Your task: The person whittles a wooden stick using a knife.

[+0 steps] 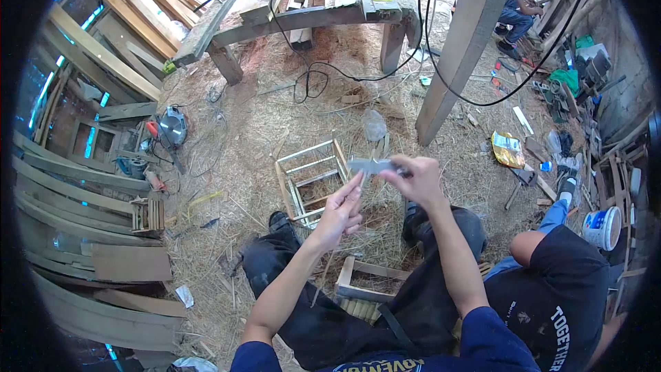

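Note:
My right hand (415,180) is closed around the dark handle of a tool with a flat grey blade (370,165), which points left. My left hand (339,213) is just below the blade's tip, its thumb and index finger pinched together on something thin that I cannot make out. Behind both hands a small wooden frame (313,153) with crossbars stands on the straw-covered floor. Between my legs lies another small wooden piece (375,269) with slats.
A wooden workbench (303,19) with a cable stands ahead, beside a wooden post (460,52). A circular saw (171,126) lies left. At right are a person in a black shirt (561,289), a white bucket (602,228) and a yellow packet (507,149). Another person sits far right.

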The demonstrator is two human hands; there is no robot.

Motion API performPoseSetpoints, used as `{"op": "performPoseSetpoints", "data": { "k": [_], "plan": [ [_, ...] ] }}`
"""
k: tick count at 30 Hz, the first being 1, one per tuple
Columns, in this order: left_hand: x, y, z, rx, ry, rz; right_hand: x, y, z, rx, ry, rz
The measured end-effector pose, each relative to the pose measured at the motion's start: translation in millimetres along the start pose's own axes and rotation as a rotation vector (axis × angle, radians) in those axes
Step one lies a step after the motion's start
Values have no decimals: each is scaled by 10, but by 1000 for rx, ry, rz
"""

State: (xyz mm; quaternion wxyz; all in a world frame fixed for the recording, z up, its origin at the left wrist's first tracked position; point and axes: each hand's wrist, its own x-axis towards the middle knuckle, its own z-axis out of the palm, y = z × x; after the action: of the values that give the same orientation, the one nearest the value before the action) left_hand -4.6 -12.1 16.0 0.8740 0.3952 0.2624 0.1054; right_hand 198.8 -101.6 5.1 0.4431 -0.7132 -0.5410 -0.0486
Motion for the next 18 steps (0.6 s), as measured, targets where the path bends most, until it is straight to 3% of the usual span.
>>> {"op": "performPoseSetpoints", "data": {
  "k": [1,4,5,8,10,12,14,15,18],
  "plan": [
    [28,-63,-21,-5,8,-20,3,-111,-21,-70,-80,-133],
    [-9,-45,0,8,-32,-27,66,-147,23,-59,26,-199],
    [-26,-12,4,22,-60,-24,120,-29,-101,-48,-36,-46],
    [-3,65,-51,38,-7,35,112,-101,-57,-159,6,11],
    [-30,35,-66,77,-17,4,63,-141,25,-130,18,-165],
    [-53,-68,-67,69,-33,-61,45,-144,2,-105,-17,-182],
    [-99,-2,-10,-3,29,-42,90,105,-59,-157,47,18],
    [-152,-30,-52,47,-35,-33,145,148,-85,-24,92,292],
    [-105,-122,-120,138,-107,16,73,19,-150,-199,-10,-65]
  ]
}}
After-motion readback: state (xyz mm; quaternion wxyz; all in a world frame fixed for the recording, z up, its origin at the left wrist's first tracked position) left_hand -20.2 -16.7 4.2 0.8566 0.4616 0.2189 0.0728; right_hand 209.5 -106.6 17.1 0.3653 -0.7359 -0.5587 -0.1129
